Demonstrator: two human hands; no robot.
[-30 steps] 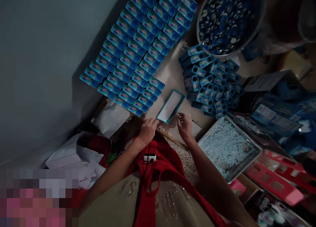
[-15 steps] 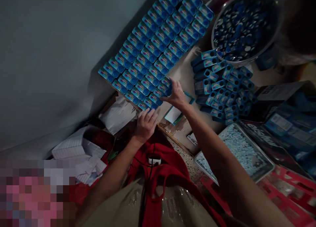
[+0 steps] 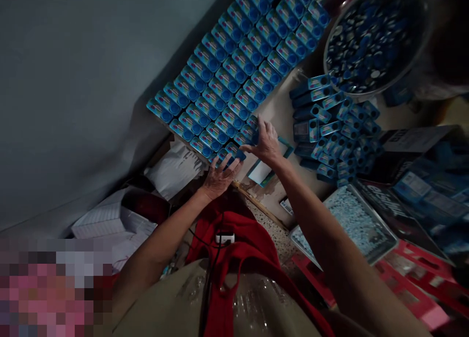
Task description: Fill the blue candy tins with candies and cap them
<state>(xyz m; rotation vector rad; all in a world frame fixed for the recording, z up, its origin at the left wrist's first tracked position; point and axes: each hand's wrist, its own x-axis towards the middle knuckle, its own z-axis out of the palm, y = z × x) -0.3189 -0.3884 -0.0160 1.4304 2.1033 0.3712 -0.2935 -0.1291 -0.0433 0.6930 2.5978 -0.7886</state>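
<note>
Small blue boxes [image 3: 227, 75], each with a round blue spot on its top face, stand packed in slanting rows on the table. My left hand [image 3: 222, 175] lies against the near end of these rows, fingers stretched and spread over the last boxes. By its fingertips, one blue box [image 3: 239, 155] shows a darker side and seems slightly tilted. My right hand [image 3: 266, 142] rests at the right side of the near rows, its thumb and fingers wide apart and touching the outer boxes. The fingertips partly cover the boxes they touch.
To the right lies a pile of similar boxes [image 3: 333, 132] with dark round holes. Behind it stands a round tub [image 3: 326, 58] of blue and silvery pieces. Nearer are a tray [image 3: 388, 232] of pale blue bits and a red crate [image 3: 414, 288]. A wall [image 3: 73, 83] rises at left.
My left hand has moved slightly forward and right over the end boxes, where one now looks tilted. My right hand keeps its place at the side. The whole view has shifted a little.
</note>
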